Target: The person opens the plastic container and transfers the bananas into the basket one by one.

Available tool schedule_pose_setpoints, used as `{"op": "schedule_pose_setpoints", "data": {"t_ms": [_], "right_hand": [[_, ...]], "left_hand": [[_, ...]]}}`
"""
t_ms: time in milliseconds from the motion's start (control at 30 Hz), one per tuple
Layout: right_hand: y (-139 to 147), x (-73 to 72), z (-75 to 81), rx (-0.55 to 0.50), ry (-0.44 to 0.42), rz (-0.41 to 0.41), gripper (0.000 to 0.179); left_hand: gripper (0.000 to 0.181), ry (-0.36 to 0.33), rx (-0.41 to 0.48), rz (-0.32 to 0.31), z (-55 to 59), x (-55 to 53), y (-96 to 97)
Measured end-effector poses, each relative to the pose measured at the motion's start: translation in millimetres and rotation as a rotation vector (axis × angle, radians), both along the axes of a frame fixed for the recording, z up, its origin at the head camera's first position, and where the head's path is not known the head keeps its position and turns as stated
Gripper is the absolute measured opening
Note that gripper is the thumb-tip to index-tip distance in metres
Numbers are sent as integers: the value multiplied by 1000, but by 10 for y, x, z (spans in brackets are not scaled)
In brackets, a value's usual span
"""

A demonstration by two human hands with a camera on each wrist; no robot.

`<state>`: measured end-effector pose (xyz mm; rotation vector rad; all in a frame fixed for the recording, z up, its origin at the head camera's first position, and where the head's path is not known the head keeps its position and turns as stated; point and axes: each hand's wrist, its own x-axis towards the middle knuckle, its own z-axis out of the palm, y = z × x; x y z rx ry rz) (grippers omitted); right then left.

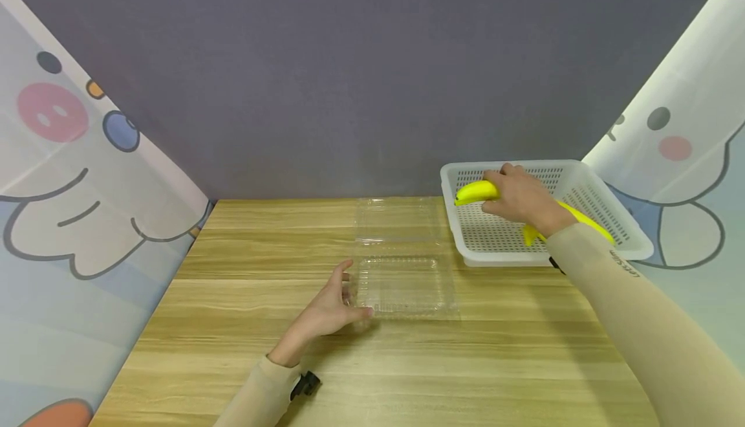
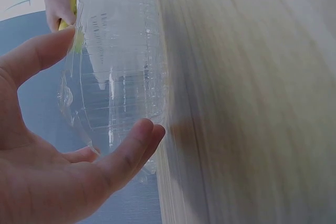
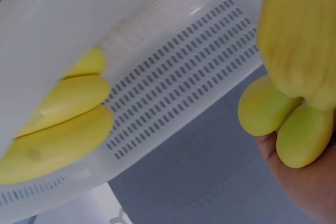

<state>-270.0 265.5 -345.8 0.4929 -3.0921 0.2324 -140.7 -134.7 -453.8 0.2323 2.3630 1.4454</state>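
Note:
My right hand (image 1: 518,197) grips a yellow banana bunch (image 1: 476,192) over the white basket. At the right of the right wrist view, that bunch hangs from the hand with several rounded tips showing. More bananas (image 3: 63,124) lie at one end of the basket, partly hidden behind my forearm in the head view. A clear plastic clamshell box (image 1: 407,284) lies on the table with its lid (image 1: 398,220) laid back. My left hand (image 1: 328,307) is at the box's left side, thumb and fingers spread about its corners; whether they press on it is hard to tell.
The white perforated basket (image 1: 628,246) stands at the table's back right, beside the box. A grey panel (image 1: 326,90) rises behind the wooden table (image 1: 256,272). Cartoon-printed curtains (image 1: 75,233) hang at both sides.

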Motion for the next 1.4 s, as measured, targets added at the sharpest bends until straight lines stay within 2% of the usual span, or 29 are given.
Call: {"op": "schedule_pose_setpoints", "data": {"t_ms": [333, 533, 867, 1233, 1400], "right_hand": [[149, -54, -134, 36, -24, -39, 64], [242, -60, -195, 31, -50, -59, 60], [368, -73, -327, 67, -42, -73, 55], [427, -80, -456, 124, -106, -103, 52], [421, -59, -471, 114, -133, -116, 53]], "left_hand": [[114, -1, -11, 4, -11, -3, 1], [115, -1, -14, 6, -8, -2, 2], [116, 4, -13, 0, -7, -1, -3], [116, 2, -7, -13, -11, -1, -11], [115, 6, -8, -10, -10, 3, -8]]}}
